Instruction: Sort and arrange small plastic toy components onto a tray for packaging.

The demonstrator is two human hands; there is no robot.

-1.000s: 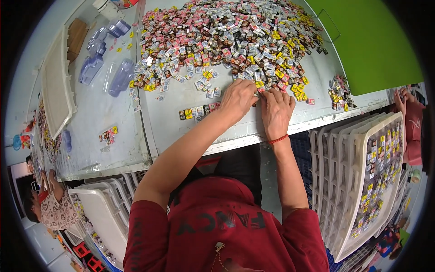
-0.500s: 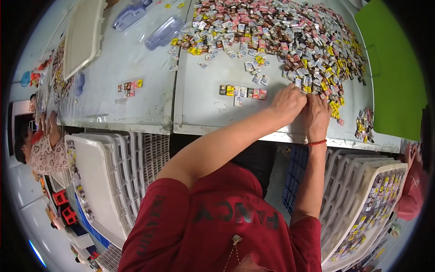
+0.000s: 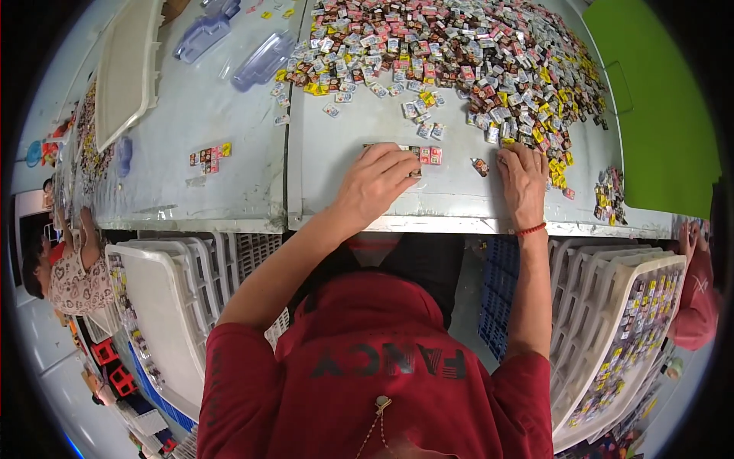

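Both hands have slid away from the big pile since the earlier picture and now sit nearer the front edge of the grey metal table [image 3: 344, 195], a little further apart than before. The left hand [image 3: 376, 182] lies palm down with its fingers bent over a short row of little square packets [image 3: 425, 154]. It presses on the row and does not pinch any packet. The right hand [image 3: 522, 177] also lies flat, fingers spread out, with nothing held in it. Its fingertips touch the near edge of the big pile of small packets [image 3: 459, 57], which covers the far part of the table. One loose packet [image 3: 480, 164] lies between the two hands.

It looks like the person is sorting: pulling packets out of the pile and lining them up in a neat row near the front edge. The row is short, so this step seems to have only begun. The next move likely calls for the right hand to pick one packet of the right colour from the pile and slide it to the end of the row without knocking the others crooked.

Far left on the table sits another small row of packets [image 3: 209, 158]. White trays [image 3: 164, 306] stand stacked under the table.
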